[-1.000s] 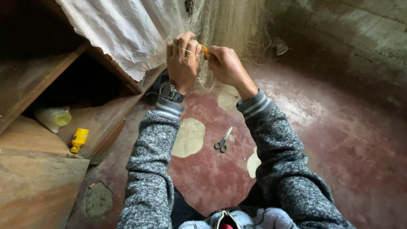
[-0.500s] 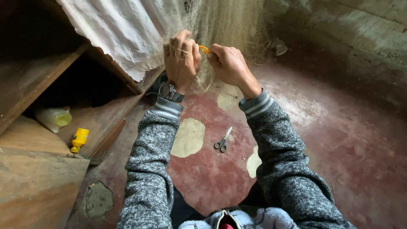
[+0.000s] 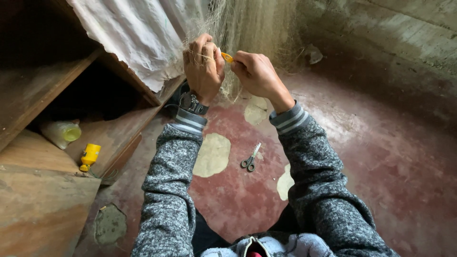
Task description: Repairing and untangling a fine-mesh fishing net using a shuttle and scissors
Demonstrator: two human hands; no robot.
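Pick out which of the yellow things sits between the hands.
The small yellow tool, pinched at the net. The yellow bottle and yellow-capped jar lie on the wooden shelf.

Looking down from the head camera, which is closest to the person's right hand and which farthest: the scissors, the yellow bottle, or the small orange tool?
From the right hand:
1. Orange tool, at its fingertips, against the net.
2. Scissors, on the red floor below.
3. Yellow bottle, far left on the wooden shelf.
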